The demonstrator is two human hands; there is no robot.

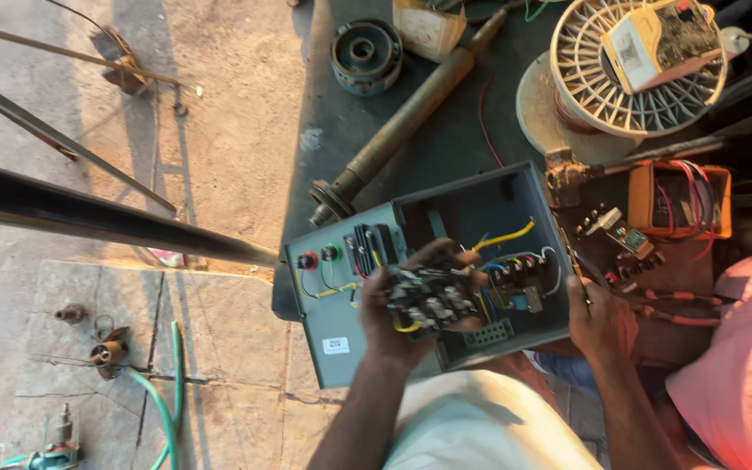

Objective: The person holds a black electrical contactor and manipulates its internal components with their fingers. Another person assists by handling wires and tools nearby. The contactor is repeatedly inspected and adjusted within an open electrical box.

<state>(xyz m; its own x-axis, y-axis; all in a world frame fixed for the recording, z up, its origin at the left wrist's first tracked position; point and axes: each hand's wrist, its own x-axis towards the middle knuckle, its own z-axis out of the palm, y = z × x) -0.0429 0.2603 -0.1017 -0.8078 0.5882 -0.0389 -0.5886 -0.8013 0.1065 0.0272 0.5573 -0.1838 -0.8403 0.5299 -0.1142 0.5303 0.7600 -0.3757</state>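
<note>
Open grey control box (341, 326) resting on the person's lap at the edge of a dark counter (446, 139). The left hand (398, 313) is closed around a black contactor (428, 300), held over the box mouth with its yellow and blue wires trailing inside. The right hand (600, 318) is curled at the box's right edge around a thin tool (574, 265), probably a screwdriver; its tip cannot be made out. Handling is best kept steady, the contactor supported from below so the wires are not strained. Counted: one box, one contactor, two push buttons (318, 257) (red, green), one orange meter (679, 200), one wire spool (633, 74), one rusty shaft (411, 109).
</note>
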